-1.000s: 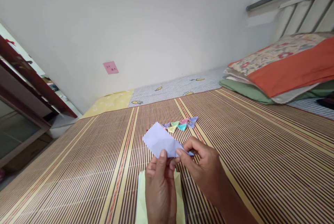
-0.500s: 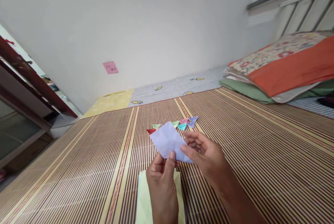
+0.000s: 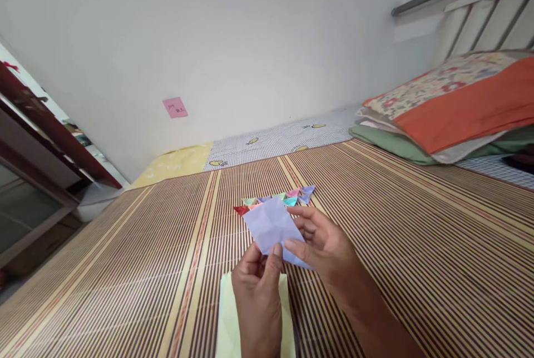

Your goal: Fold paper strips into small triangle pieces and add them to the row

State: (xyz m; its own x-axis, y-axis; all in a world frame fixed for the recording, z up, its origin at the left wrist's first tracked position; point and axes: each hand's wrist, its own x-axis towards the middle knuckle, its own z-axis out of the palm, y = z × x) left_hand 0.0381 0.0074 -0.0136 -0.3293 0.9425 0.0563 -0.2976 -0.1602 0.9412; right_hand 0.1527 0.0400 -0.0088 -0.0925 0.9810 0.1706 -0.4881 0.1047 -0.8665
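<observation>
A creased lavender sheet of paper (image 3: 273, 225) is held up over the striped mat, tilted with one corner pointing away. My left hand (image 3: 259, 286) pinches its near edge, thumb on top and fingers beneath. At the sheet's right side, my right hand (image 3: 323, 244) has its thumb on the paper's face and its fingers curled behind the far edge. Beyond the sheet lie several small folded paper triangles (image 3: 306, 194) in red, green, pink, teal and purple, some of them partly covered by it. Below my left hand rests a pale green-yellow stack of paper (image 3: 228, 313).
The striped bamboo mat (image 3: 137, 269) spreads across the bed. A wall with a pink note (image 3: 175, 107) rises behind it. Folded bedding with an orange cover (image 3: 463, 108) is piled at the right, near a radiator (image 3: 492, 24). A dark red door frame (image 3: 62, 130) stands at the left.
The lavender paper has tilted and shifted slightly to the right. My right thumb has slid a little lower and left on its face. My left hand keeps its pinch.
</observation>
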